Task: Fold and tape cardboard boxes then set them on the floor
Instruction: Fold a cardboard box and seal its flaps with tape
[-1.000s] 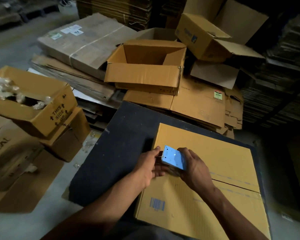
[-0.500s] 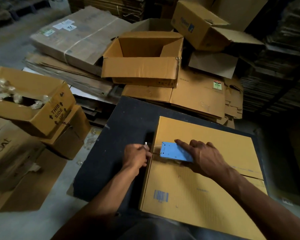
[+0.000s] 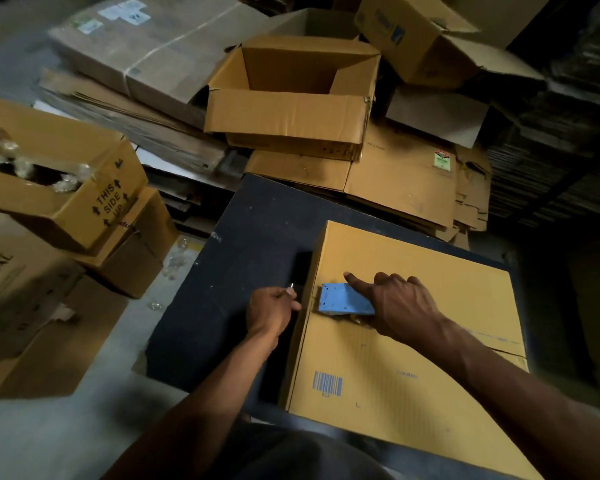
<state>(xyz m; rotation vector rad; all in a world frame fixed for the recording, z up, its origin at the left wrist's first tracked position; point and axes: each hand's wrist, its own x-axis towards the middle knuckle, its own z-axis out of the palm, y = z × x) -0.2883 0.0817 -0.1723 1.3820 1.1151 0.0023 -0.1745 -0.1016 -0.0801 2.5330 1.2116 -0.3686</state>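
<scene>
The right hand (image 3: pixel 400 308) rests on a blue tape dispenser (image 3: pixel 345 300), fingers curled over its back end and the index finger stretched straight along its far edge, pressing it flat onto the top of a closed yellow-brown cardboard box (image 3: pixel 413 368). The dispenser sits near the box's left edge, right on the seam where the two top flaps meet; a strip of clear tape shows along that seam out toward the right edge. The left hand (image 3: pixel 272 311) is just off the box's left side, its fingers curled tight against the side wall near the seam, apparently pinching the tape end there, though the strip itself is too dim to make out; a small glint shows at its knuckle. A blue barcode (image 3: pixel 327 384) is printed on the near flap. The box stands on a dark worktable (image 3: pixel 229 271). Beyond the table's far edge lies a pile of flattened cartons (image 3: pixel 406 181), and on top of it sits an open empty carton (image 3: pixel 291 98) with its flaps up. Off to the left, on the grey floor (image 3: pixel 25 441), is another open box marked "THIS SIDE UP" (image 3: pixel 84 188), with crumpled clear plastic inside, resting on other cartons.
</scene>
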